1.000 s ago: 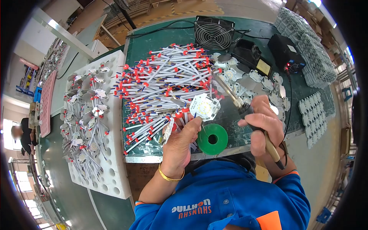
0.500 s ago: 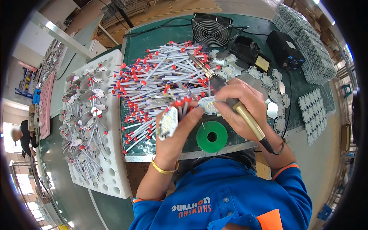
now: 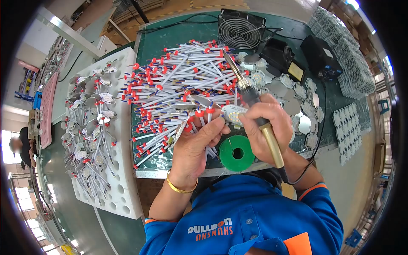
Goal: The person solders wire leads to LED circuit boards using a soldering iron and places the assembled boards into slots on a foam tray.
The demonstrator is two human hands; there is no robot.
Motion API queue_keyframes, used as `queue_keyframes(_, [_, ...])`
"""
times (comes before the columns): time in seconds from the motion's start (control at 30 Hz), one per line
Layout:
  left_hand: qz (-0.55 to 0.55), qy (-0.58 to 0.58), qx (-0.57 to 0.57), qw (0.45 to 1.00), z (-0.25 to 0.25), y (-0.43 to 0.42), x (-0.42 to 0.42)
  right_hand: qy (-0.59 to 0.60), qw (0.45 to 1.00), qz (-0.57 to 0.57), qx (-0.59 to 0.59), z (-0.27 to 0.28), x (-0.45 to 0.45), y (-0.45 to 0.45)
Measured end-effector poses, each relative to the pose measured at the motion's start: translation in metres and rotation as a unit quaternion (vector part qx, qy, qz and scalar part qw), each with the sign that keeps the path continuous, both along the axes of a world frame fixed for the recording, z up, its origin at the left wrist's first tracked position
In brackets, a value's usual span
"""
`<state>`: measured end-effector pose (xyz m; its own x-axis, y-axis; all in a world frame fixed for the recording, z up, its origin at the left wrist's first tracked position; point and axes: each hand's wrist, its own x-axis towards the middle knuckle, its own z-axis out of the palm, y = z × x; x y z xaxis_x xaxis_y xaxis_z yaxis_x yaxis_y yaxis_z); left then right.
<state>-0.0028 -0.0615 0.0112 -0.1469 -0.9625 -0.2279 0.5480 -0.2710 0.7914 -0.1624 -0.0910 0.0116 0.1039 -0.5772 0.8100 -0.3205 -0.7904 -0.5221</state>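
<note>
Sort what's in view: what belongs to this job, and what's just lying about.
Likely the job:
soldering iron in right hand
circuit board in left hand
wire pile
green spool
foam rack

Likely just lying about:
pink panel
blue item, lower right
fan, perhaps

Wears a gold-coloured bangle just behind the grip of the left hand. Farther back from both grips, wears a bright blue shirt with short, orange-edged sleeves, round buttons, an orange flap and orange-and-white "SHUNSHU LIGHTING" lettering.
</note>
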Motion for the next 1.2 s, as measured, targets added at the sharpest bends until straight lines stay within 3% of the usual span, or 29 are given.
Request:
queue_keyframes(0.3, [0.048, -0.029, 0.019, 0.998, 0.008, 0.005, -0.007, 0.003, 1.0, 0.016, 0.006, 0.001, -0.003, 0.007])
queue_keyframes(0.6, [0.028, -0.094, 0.014, 0.995, 0.006, 0.009, -0.01, 0.021, 1.0, 0.018, 0.014, -0.002, -0.008, 0.017])
queue_keyframes(0.97, [-0.003, -0.082, -0.043, 0.996, -0.003, 0.009, -0.005, 0.039, 0.999, 0.012, -0.001, -0.003, -0.011, 0.022])
queue_keyframes(1.2, [0.03, -0.137, -0.06, 0.988, 0.004, 0.016, 0.007, 0.082, 0.994, 0.079, -0.006, 0.005, -0.039, 0.029])
